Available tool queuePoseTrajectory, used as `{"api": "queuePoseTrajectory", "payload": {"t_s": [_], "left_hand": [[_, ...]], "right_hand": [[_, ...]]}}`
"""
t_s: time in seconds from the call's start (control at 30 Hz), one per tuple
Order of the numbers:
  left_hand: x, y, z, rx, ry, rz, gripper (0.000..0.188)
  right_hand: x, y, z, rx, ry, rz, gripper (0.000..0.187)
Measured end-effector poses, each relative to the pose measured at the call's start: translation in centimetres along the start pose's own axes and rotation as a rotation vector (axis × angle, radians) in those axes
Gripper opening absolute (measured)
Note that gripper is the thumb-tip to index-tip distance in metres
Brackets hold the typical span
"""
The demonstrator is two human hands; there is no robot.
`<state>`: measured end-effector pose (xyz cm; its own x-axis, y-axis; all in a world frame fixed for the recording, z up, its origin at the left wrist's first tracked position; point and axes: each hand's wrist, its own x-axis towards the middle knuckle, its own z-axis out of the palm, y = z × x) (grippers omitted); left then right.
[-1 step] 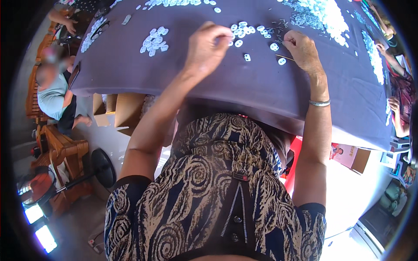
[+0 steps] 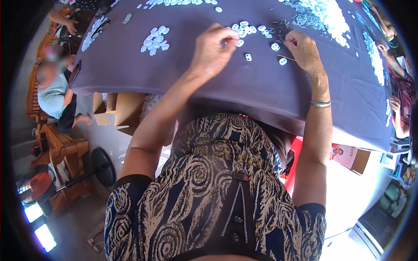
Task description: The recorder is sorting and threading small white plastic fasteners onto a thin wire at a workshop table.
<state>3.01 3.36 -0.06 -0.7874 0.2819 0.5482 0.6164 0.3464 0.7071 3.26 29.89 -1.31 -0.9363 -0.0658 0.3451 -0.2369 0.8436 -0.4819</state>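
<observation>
My left hand [image 2: 213,51] is raised over the table, thumb and forefinger pinched together; what they hold, if anything, is too small to make out. Just beyond its fingertips lies a cluster of small white oval pieces [image 2: 247,29] with dark holes. My right hand [image 2: 305,51] is closed in a pinch too, its contents hidden by the fingers. A thin brownish stick [image 2: 285,57] shows beside it, along with small dark slivers [image 2: 281,27]. Between the hands sit single white pieces, one of them squarish [image 2: 248,57] and another round [image 2: 275,46].
A dark cloth covers the table [image 2: 130,69]. Left of my hands is a group of white pieces [image 2: 155,41]; a big white heap [image 2: 333,21] spreads at the far right. Other people sit at both sides. Cardboard boxes [image 2: 129,108] and a fan [image 2: 103,167] are below left.
My left hand has shifted slightly to the right, closer to the white cluster, and still pinches. The right hand stays nearly in place.
</observation>
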Motion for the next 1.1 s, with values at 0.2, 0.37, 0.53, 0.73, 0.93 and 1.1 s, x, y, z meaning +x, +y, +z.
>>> {"api": "queuePoseTrajectory", "payload": {"t_s": [0.2, 0.37, 0.53, 0.73, 0.93, 1.1], "left_hand": [[-1.6, 0.2, 2.0, 0.169, -0.152, 0.021, 0.010], [-2.3, -0.1, 2.1, 0.303, -0.145, 0.163, 0.016], [-2.4, -0.4, 1.9, 0.274, -0.172, 0.164, 0.013], [-2.2, -0.4, 1.7, 0.093, -0.176, 0.075, 0.011], [-1.7, -0.6, 1.9, -0.604, 0.016, -0.299, 0.007], [-1.5, 0.7, 1.2, -0.760, 0.046, -0.457, 0.014]], "right_hand": [[0.2, -0.4, -0.7, 0.188, 0.010, 0.096, 0.012], [0.4, -0.7, 0.0, 0.274, 0.055, 0.040, 0.012], [0.3, -1.5, 0.3, 0.286, 0.115, 0.010, 0.015], [0.4, -2.3, 0.4, 0.271, 0.063, 0.015, 0.012], [0.4, -4.7, 0.0, 0.590, -0.057, 0.012, 0.009], [-0.2, -8.2, -0.5, 0.642, -0.167, 0.003, 0.006]]}}
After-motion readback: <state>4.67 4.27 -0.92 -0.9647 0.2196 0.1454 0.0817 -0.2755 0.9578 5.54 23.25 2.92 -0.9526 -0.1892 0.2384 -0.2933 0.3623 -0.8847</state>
